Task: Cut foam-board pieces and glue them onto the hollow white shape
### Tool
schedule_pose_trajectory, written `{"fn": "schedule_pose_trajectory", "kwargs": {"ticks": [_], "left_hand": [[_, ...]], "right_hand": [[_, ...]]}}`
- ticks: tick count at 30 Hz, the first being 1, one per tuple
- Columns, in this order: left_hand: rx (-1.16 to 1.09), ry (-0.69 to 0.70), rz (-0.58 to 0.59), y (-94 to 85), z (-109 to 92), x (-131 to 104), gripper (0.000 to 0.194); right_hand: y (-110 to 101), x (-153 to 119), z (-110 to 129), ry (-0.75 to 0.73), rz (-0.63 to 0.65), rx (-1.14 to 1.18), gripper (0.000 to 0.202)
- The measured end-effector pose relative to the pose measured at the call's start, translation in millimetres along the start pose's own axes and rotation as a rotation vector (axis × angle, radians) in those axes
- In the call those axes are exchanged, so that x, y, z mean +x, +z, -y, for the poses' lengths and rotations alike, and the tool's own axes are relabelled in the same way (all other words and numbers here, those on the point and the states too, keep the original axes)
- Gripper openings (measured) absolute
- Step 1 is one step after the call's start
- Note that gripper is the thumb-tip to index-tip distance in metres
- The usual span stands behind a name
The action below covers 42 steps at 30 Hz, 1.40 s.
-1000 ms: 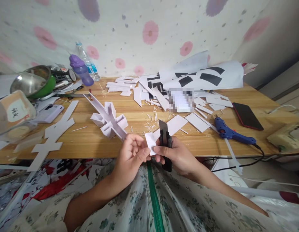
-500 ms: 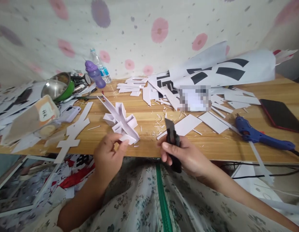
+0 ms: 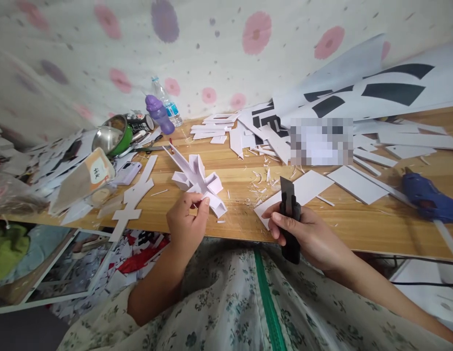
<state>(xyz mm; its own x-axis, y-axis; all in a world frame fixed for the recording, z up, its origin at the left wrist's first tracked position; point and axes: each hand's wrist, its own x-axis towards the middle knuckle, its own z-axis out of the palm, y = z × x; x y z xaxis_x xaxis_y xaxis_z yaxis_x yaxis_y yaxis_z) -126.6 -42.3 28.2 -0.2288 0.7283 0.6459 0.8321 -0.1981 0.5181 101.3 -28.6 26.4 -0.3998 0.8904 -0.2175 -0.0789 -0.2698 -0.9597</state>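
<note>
My left hand (image 3: 188, 219) is closed in a pinch at the near end of a white foam-board structure (image 3: 197, 178) with upright walls; whatever lies between the fingertips is too small to make out. A black utility knife (image 3: 290, 219) with its blade pointing up and away is gripped in my right hand (image 3: 303, 229). Under and beyond that hand lies a flat white board (image 3: 309, 187), near the table's front edge. Thin white shavings (image 3: 261, 183) are scattered between the structure and the board.
A blue glue gun (image 3: 431, 197) lies at the right. White offcuts (image 3: 215, 127) and printed paper (image 3: 390, 92) fill the back. At the left are a green bowl (image 3: 127, 139), a purple bottle (image 3: 160, 114), a phone (image 3: 127, 173) and a joined white strip (image 3: 134, 195).
The view has turned left, so the scene sits further right. My left fingers have drawn together at the structure's near end, and the small white flap there no longer shows. The knife remains in my right hand.
</note>
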Motion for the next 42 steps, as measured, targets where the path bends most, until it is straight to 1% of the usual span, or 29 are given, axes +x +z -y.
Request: {"fn": "schedule_pose_trajectory", "kwargs": {"ticks": [7, 11, 13, 15, 16, 18, 20, 22, 24, 26, 28, 30, 31, 32, 34, 36, 38, 40, 42], "left_hand": [[0.021, 0.105, 0.006, -3.3, -0.8, 2.0, 0.007], [0.022, 0.100, 0.016, -3.7, 0.6, 3.6, 0.007], [-0.009, 0.058, 0.017, -4.1, 1.6, 3.9, 0.007], [-0.088, -0.033, 0.003, -4.6, 0.4, 4.1, 0.005], [-0.167, -0.101, -0.005, -4.8, -1.8, 4.2, 0.004], [-0.419, -0.276, -0.004, -4.6, -9.9, 4.0, 0.006], [-0.713, -0.458, 0.072, -3.0, -22.8, 2.4, 0.009], [-0.917, -0.596, 0.200, -0.2, -37.7, -1.6, 0.012], [-1.014, -0.706, 0.311, 3.4, -50.8, -7.8, 0.015], [-1.058, -0.784, 0.402, 6.9, -59.1, -14.8, 0.017], [-1.087, -0.799, 0.493, 10.1, -62.1, -20.7, 0.017], [-1.109, -0.750, 0.562, 12.8, -61.4, -23.9, 0.020], [-1.110, -0.720, 0.577, 13.9, -60.4, -24.6, 0.022], [-1.105, -0.699, 0.577, 15.0, -59.4, -24.6, 0.022], [-1.084, -0.694, 0.541, 16.8, -58.0, -24.0, 0.019], [-1.068, -0.731, 0.500, 18.3, -57.4, -23.7, 0.017], [-1.070, -0.764, 0.505, 19.6, -57.2, -25.0, 0.020], [-1.094, -0.768, 0.577, 21.0, -57.1, -27.7, 0.025], [-1.147, -0.746, 0.672, 22.1, -57.4, -30.3, 0.024]], "right_hand": [[0.3, 2.5, -1.5, 0.033, 0.006, 0.031, 0.037], [-0.9, 3.0, -1.9, 0.038, 0.005, 0.042, 0.037], [-1.6, 3.1, -2.4, 0.037, 0.004, 0.049, 0.037], [-1.9, 3.2, -2.2, 0.028, 0.009, 0.040, 0.037], [-1.7, 3.1, -1.6, 0.016, 0.014, 0.030, 0.037], [-0.2, 2.9, 1.1, -0.021, 0.024, -0.001, 0.038], [2.6, 2.7, 5.5, -0.065, 0.021, -0.028, 0.038], [6.4, 2.5, 10.5, -0.106, 0.017, -0.045, 0.037], [9.7, 2.5, 14.7, -0.140, 0.010, -0.076, 0.033], [11.2, 2.6, 17.4, -0.173, -0.004, -0.123, 0.029], [10.5, 2.4, 18.7, -0.184, -0.010, -0.160, 0.027], [8.1, 1.3, 19.2, -0.178, -0.007, -0.160, 0.027], [6.5, 0.5, 19.2, -0.176, -0.004, -0.152, 0.027], [4.9, -0.4, 18.9, -0.179, -0.003, -0.144, 0.027], [1.9, -2.2, 17.9, -0.182, 0.002, -0.118, 0.027], [-0.3, -3.3, 16.2, -0.175, 0.000, -0.078, 0.029], [-0.8, -3.4, 14.6, -0.167, -0.015, -0.042, 0.030], [0.1, -3.2, 13.8, -0.164, -0.024, -0.032, 0.030], [1.6, -3.4, 13.9, -0.155, 0.010, -0.028, 0.030]]}}
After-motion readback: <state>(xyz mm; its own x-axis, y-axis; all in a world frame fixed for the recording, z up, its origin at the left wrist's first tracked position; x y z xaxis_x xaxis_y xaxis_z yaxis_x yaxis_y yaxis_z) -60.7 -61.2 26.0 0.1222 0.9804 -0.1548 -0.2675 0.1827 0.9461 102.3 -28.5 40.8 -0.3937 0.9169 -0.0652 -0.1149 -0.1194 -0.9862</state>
